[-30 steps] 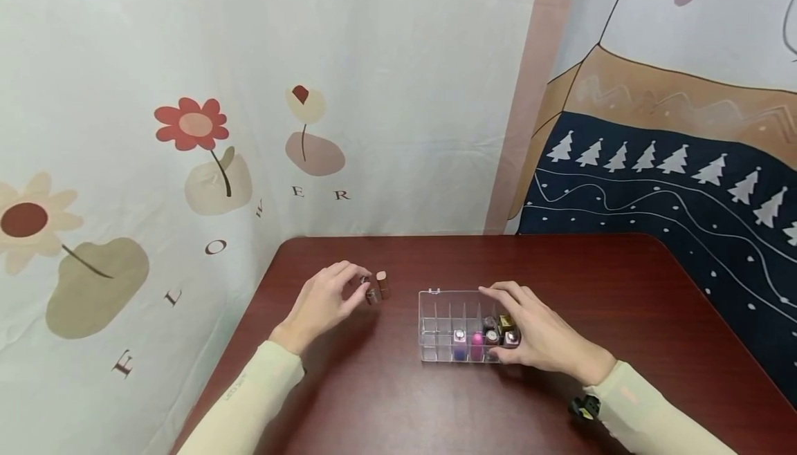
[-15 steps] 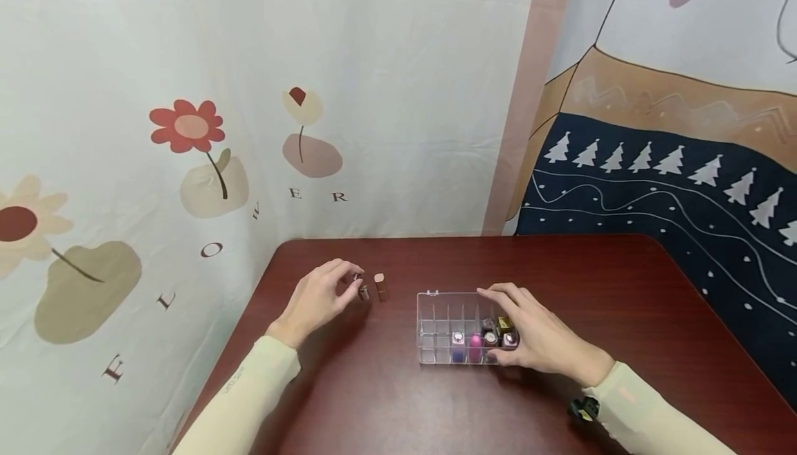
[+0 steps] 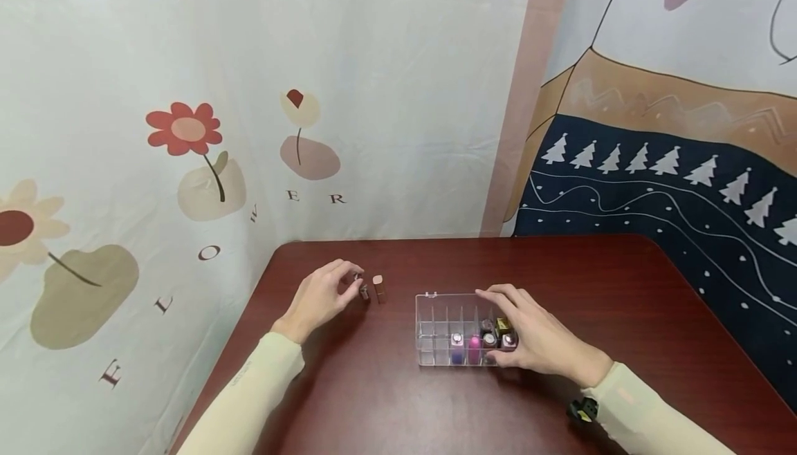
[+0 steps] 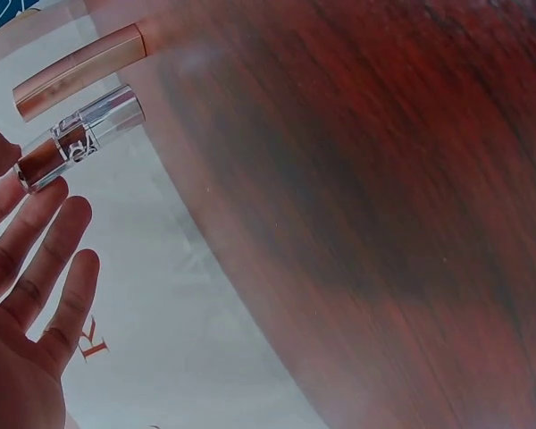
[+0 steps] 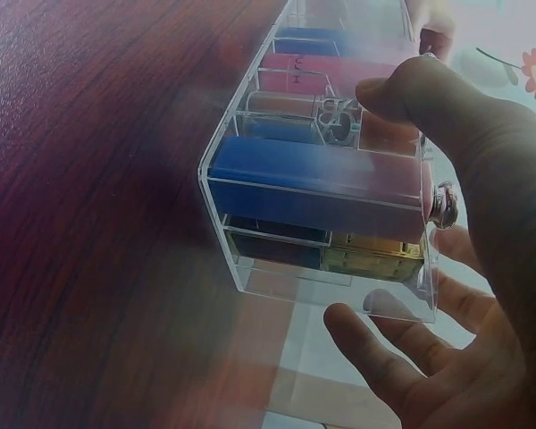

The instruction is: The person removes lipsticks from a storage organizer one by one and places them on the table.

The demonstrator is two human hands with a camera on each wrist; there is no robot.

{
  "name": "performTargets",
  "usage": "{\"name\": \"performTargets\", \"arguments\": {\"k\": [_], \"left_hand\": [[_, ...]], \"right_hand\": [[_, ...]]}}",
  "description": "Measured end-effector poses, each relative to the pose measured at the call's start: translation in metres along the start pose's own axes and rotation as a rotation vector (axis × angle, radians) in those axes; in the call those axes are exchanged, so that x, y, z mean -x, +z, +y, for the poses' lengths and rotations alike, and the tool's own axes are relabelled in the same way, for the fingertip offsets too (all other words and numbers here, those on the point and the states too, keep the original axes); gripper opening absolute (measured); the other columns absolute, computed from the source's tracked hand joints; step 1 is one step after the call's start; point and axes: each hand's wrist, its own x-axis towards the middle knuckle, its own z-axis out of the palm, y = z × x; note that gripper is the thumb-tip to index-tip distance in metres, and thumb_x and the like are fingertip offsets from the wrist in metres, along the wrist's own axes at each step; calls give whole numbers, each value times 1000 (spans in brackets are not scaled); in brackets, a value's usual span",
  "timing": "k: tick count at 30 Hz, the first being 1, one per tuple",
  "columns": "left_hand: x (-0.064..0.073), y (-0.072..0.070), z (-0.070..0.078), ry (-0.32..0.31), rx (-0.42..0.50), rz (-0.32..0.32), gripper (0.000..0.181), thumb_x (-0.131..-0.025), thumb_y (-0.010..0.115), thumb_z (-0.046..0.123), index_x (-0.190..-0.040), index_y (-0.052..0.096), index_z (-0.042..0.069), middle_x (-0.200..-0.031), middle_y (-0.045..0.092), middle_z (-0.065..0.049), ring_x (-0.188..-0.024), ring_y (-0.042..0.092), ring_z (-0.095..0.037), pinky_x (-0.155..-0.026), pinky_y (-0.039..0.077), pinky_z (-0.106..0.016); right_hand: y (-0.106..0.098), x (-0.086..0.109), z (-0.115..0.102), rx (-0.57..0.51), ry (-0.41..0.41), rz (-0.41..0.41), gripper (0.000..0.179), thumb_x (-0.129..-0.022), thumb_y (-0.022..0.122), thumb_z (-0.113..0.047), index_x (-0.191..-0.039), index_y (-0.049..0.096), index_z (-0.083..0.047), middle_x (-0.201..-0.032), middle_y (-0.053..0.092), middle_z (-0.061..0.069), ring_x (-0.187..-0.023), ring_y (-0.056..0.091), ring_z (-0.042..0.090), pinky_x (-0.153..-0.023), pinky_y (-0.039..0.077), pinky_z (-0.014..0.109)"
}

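My left hand (image 3: 314, 303) pinches the top end of a small lip gloss tube (image 4: 80, 138), thumb on one side and fingers on the other. The tube is clear with a brown part, and it stands upright at the table's left. Right beside it stands a rose-gold lipstick (image 4: 80, 71). With thumb and fingers spread across its right end, my right hand (image 3: 542, 334) grips a clear divided organizer (image 3: 425, 330). Its right compartments hold a blue tube (image 5: 313, 183), a pink tube (image 3: 474, 350), a gold-and-dark item (image 5: 371, 255) and several others.
The dark red wooden table (image 3: 398, 406) carries all of these. A white curtain (image 3: 398, 95) with flower prints hangs behind its back edge, and a navy cloth (image 3: 623, 192) with tree prints hangs at the right.
My left hand has shifted slightly left with the lip gloss tube, widening the gap to the lipstick, and has then stayed still. My right hand has kept its grip on the organizer.
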Motion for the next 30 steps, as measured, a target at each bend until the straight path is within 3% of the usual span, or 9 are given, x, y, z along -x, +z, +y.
{"name": "performTargets", "arguments": {"k": [20,30], "left_hand": [[3,10,-3,-31,19,-40,17,-105,87,17,-121,84,16,-103,80,1,-87,80,-17,-74,66,-37],[3,7,-1,-67,27,-67,20,-106,85,21,-125,83,17,-109,81,1,-94,82,-17,-80,68,-41]], "right_hand": [[2,0,0,-4,10,-6,109,-79,108,-36,-172,55,-19,-163,59,2,-144,62,24,-103,68,47],[1,1,0,-8,17,-14,110,-79,108,-36,-173,52,-22,-163,59,2,-141,61,22,-103,69,45]]}}
